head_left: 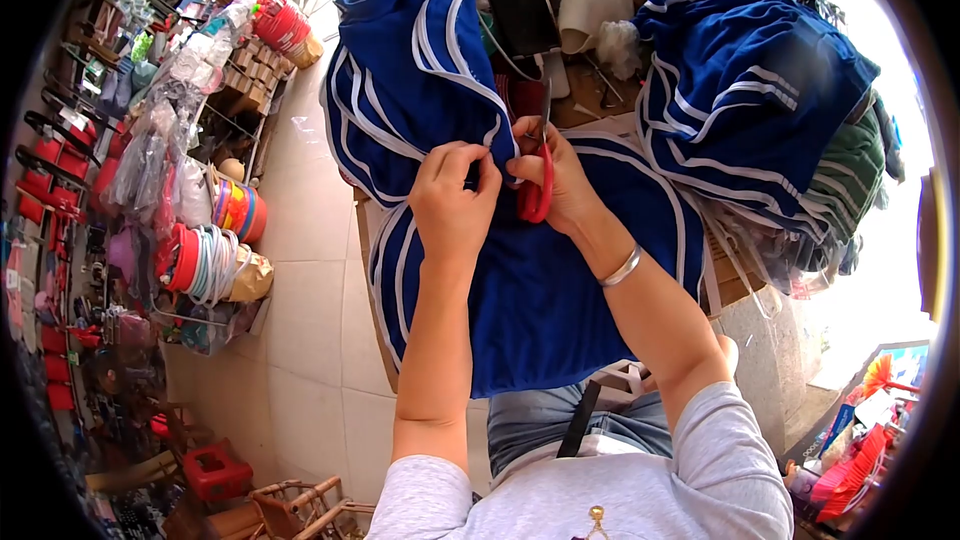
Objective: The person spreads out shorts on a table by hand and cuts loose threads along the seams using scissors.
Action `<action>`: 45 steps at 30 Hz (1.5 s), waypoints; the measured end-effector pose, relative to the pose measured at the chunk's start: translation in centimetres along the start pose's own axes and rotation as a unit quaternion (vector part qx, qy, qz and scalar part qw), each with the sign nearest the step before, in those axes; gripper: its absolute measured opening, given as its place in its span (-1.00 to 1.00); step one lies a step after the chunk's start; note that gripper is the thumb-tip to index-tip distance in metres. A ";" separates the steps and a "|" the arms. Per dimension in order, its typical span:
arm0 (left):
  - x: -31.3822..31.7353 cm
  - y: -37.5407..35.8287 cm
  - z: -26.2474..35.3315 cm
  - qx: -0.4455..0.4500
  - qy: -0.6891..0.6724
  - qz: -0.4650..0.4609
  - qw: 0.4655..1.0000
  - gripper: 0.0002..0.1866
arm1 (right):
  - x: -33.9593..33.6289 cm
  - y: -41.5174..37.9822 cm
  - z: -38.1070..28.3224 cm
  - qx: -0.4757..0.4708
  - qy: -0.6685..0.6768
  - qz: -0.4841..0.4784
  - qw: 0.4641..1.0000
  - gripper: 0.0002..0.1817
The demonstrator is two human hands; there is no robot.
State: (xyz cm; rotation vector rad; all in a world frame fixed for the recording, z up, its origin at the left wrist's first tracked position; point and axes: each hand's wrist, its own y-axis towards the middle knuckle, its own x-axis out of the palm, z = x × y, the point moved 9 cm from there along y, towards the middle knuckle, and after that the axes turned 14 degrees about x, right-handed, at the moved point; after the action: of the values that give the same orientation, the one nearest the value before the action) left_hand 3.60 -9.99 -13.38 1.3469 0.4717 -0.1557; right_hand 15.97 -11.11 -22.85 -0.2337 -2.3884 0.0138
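Observation:
A blue garment with white stripes (400, 25) lies bunched over the work surface, its white-trimmed edge between my hands. My left hand (452, 198) is closed in a pinch at that edge; whether a thread is also between the fingertips cannot be made out. My right hand (570, 185) holds scissors with red handles (537, 195), the blades pointing up and away from me. Its thumb and fingers also meet near the garment's edge. Beneath my forearms another blue striped piece (540, 310) spreads toward my lap.
A dark phone (516, 2) with a white cable rests at the back of the surface. More blue striped garments (750, 90) are piled at the right, above green striped cloth (850, 175). Shelves of goods and a red-and-yellow striped container (240, 210) line the left, beyond the tiled floor (305, 330).

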 end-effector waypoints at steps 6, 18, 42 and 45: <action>0.3 -0.6 -1.3 -0.077 -0.081 -0.001 0.994 -0.89 | -1.1 0.4 0.4 0.004 0.010 0.021 1.000 -0.57; 0.6 -2.0 -3.3 -0.207 -0.214 0.024 0.954 -0.97 | -1.1 0.4 0.5 0.025 0.055 0.019 0.998 -0.57; 0.4 -2.3 -4.1 -0.236 -0.250 0.054 0.938 -0.89 | -0.5 -0.2 -0.3 0.014 0.035 0.025 0.999 -0.65; 0.9 -1.8 -3.2 -0.210 -0.285 0.060 0.933 -0.90 | -0.3 0.0 -0.3 0.008 0.009 0.012 1.000 -0.66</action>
State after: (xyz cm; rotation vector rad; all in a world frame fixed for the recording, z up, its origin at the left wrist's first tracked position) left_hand 3.00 -7.21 -15.89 0.8499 -0.0725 -0.3153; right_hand 16.42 -11.24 -22.80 -0.2537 -2.3664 0.0408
